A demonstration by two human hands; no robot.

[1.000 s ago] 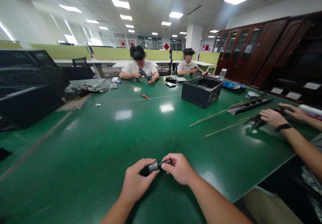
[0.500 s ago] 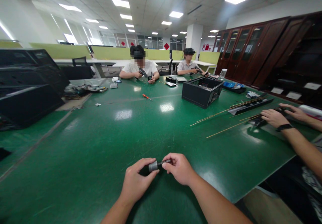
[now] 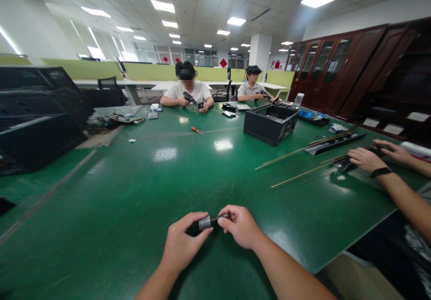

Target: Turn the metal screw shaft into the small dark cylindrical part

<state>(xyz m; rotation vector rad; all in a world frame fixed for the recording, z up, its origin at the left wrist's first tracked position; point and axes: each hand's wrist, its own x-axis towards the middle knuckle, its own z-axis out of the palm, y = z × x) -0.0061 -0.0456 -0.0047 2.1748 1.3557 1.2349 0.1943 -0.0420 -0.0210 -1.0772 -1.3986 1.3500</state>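
Observation:
Near the front of the green table, a small grey-and-black cylindrical part [image 3: 204, 223] with a thinner dark shaft lies crosswise between my hands. Its grey body is gripped at the left by my left hand [image 3: 184, 238], thumb below and fingers above. My right hand [image 3: 239, 226] pinches the thin end on the right with thumb and fingertips. The part's exact kind cannot be made out, and its left end is partly hidden by my left hand.
An orange screwdriver [image 3: 197, 130] lies ahead on the table. Beyond it stands an open black computer case [image 3: 269, 124]. Thin brass-coloured rods [image 3: 299, 177] extend from a co-worker's hands [image 3: 368, 160] at the right. Dark cases [image 3: 37, 116] stand at the left; two people sit opposite, holding power drills.
My hands and the cylindrical part stay almost still. At the right, the tip of the nearest thin rod has shifted slightly left. The person opposite has raised their head a little.

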